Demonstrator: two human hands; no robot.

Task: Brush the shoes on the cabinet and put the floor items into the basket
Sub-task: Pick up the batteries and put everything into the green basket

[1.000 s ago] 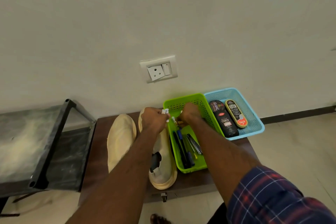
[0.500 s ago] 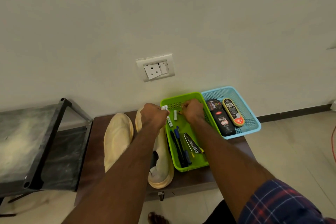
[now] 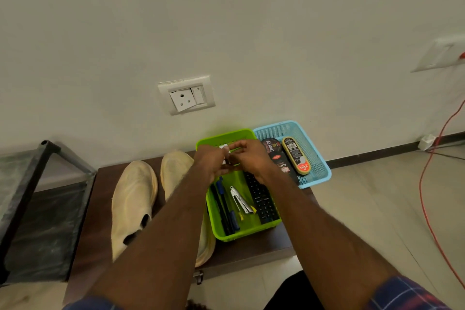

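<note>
The left hand (image 3: pixel 211 161) and the right hand (image 3: pixel 247 158) meet over the far end of the green basket (image 3: pixel 251 230). Both pinch some small white things (image 3: pixel 224 153) between their fingers. I cannot tell what these are; they are too small and partly hidden. The hands are low over the basket, so I think the white things are about to be put inside it.

In the green basket lie some pens (image 3: pixel 224 206), a stapler (image 3: pixel 240 200) and a black remote (image 3: pixel 261 200). They all lie flat and point the long way, side by side, so there is room for more at the far end.

Just to the right, touching the green basket, is a blue basket (image 3: pixel 319 171). It holds shoe polish (image 3: pixel 278 161) and a long flat brush (image 3: pixel 296 156). The shoe things are kept apart from the pens.

To the left of the green basket are two shoes (image 3: pixel 133 199). They are pale cream, soft looking and a bit dirty. They stand side by side with toes toward the wall. The left arm hides part of the nearer one. Both baskets and the shoes sit on a dark brown tabletop (image 3: pixel 100 209).

No floor item shows in view, so I think that part is nearly done.
</note>
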